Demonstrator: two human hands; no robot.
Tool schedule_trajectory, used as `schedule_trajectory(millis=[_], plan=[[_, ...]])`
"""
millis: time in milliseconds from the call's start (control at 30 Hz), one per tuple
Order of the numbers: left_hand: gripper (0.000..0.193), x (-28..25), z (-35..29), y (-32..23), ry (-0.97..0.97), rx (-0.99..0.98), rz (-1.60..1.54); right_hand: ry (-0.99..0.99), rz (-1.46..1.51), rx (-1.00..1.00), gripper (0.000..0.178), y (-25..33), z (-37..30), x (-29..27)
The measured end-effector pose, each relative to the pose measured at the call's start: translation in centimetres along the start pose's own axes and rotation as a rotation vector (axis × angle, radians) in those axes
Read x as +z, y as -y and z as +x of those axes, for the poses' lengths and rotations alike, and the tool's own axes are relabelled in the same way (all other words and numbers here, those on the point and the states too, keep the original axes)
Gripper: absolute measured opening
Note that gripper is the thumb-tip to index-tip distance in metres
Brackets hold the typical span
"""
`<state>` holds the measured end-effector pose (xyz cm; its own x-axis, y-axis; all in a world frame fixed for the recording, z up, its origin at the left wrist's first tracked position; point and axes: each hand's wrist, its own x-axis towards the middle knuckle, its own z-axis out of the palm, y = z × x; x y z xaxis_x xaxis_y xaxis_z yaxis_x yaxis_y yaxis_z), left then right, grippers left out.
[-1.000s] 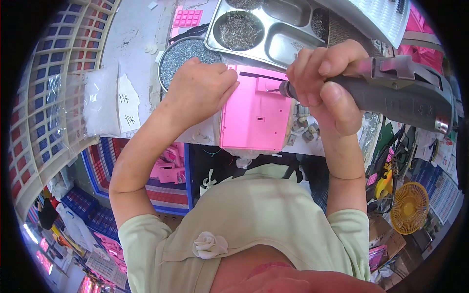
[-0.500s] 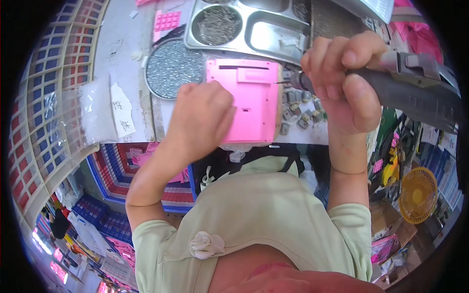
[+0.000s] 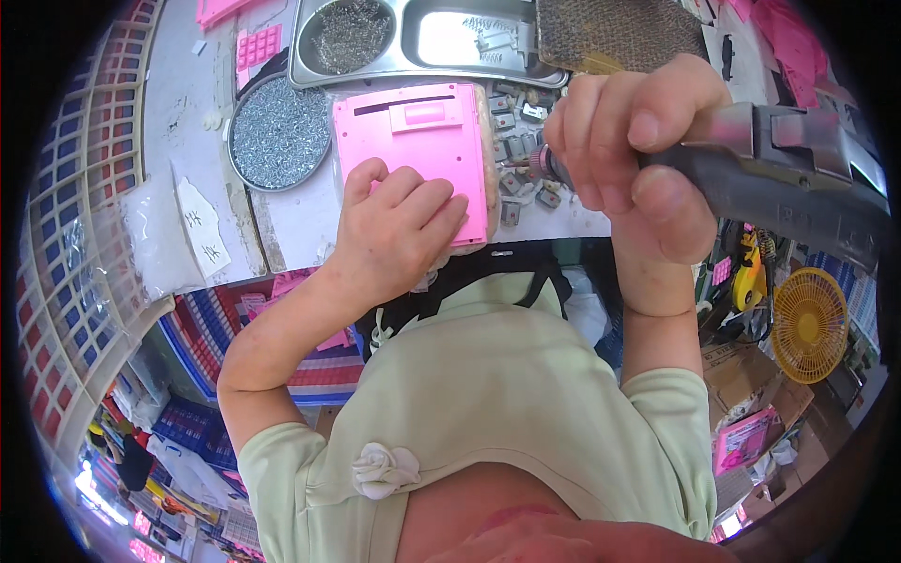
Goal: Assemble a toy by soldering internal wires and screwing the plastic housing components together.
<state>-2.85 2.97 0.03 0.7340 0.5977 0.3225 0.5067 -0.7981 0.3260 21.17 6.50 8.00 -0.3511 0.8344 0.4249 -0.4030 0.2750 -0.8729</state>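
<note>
A flat pink plastic casing point(image 3: 413, 150) with a slot and small holes lies on the bench, slightly tilted, over a padded backing. My left hand point(image 3: 394, 225) rests on its lower left part, fingers curled in; whatever they hold, if anything, is hidden. Wrapped around a dark electric screwdriver point(image 3: 770, 183), my right hand point(image 3: 638, 141) keeps it roughly sideways, its tip end pointing left and apart from the casing. Below that tip lie several small metal-and-grey parts point(image 3: 514, 150). Left of the casing sits a round dish of small screws point(image 3: 280, 136).
A steel compartment tray point(image 3: 399, 56) with springs stands behind the casing. A woven brown mat point(image 3: 619, 33) lies at the back right. To the left are a clear plastic bag point(image 3: 160, 235) and a white lattice basket point(image 3: 70, 235). A yellow basket point(image 3: 809, 324) is at the lower right.
The whole view has shifted, so bench things appear further left. My left hand has moved from the casing's left side onto it. The screwdriver tip has moved off the casing's right edge.
</note>
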Motion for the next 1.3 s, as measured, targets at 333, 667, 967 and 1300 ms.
schedule_trajectory(millis=[333, 667, 967, 1300], plan=[[0.025, -1.3, 2.8, -0.2, -0.12, -0.179, -0.327, -0.17, 0.115, 0.131, 0.03, 0.2, -0.4, 3.2], [0.017, -1.7, 0.8, 0.5, -0.125, -0.082, -0.206, -0.194, 0.153, 0.115, 0.028, 0.9, -0.4, 3.7], [0.021, -0.8, -0.3, -1.7, -0.258, -0.004, -0.359, -0.129, 0.258, 0.076, 0.023, 1.9, -1.3, 4.9], [0.033, -1.8, -0.6, 0.4, -0.218, 0.001, -0.328, -0.161, 0.22, 0.149, 0.027, 1.5, -1.0, 5.9]])
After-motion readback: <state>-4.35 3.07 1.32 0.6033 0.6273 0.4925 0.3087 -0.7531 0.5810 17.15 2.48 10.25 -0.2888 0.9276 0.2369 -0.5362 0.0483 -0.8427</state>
